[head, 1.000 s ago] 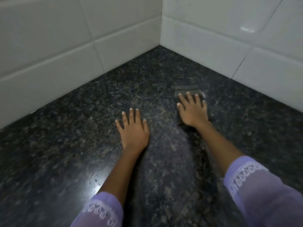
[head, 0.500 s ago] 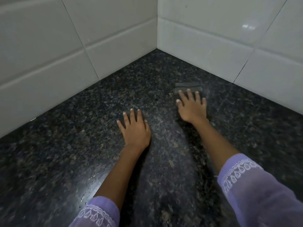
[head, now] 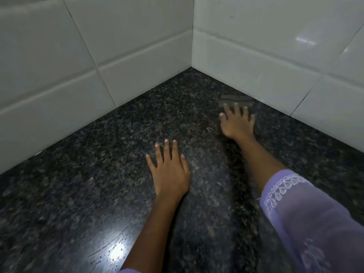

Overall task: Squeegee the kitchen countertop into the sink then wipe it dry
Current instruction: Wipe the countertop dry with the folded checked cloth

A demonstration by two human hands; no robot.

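A dark speckled granite countertop [head: 98, 184] fills the view and runs into a tiled corner. My right hand [head: 237, 124] presses flat, fingers spread, on a small dark grey cloth [head: 234, 99] close to the right wall; only the cloth's far edge shows past the fingertips. My left hand [head: 169, 172] rests flat on the bare stone nearer to me, fingers straight and slightly spread. No squeegee and no sink are in view.
White tiled walls [head: 59, 79] meet in a corner [head: 192, 66] behind the counter and bound it at left and right. A bright light reflection with small water drops [head: 116, 253] lies on the stone near me.
My right hand has pushed the cloth further away, closer to the right wall. My left hand has stayed flat in about the same spot.
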